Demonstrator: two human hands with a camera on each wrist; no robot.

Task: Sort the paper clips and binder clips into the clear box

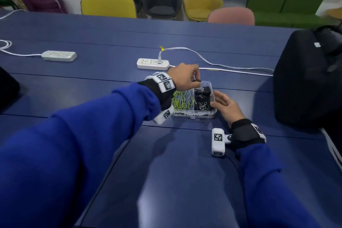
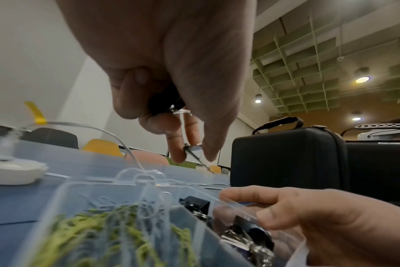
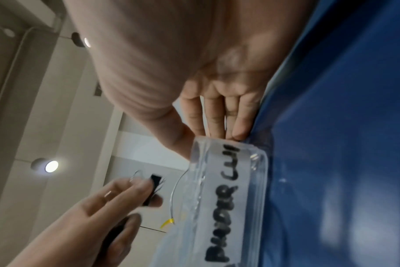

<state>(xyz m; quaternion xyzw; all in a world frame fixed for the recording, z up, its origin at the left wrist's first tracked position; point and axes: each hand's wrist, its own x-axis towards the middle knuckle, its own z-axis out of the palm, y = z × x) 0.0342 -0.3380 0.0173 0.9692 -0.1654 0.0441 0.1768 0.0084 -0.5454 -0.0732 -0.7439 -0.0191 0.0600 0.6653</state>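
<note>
A clear box [image 1: 194,114] sits mid-table, labelled in black marker on its front wall. Green and blue paper clips [image 1: 182,100] fill its left compartment and black binder clips [image 1: 202,98] its right one. My left hand [image 1: 196,81] hovers over the back of the box and pinches a black binder clip [image 2: 164,101] by its wire handle, fingers curled round it. The same clip [image 3: 155,180] shows in the right wrist view. My right hand [image 1: 216,102] rests against the box's right wall with straight fingers [image 3: 215,126], thumb at the front corner.
Behind the box lies a white power strip [image 1: 152,63] with a plugged cable running right. A second strip [image 1: 59,55] lies far left. A large black case [image 1: 307,79] stands on the right. Chairs line the table's far edge.
</note>
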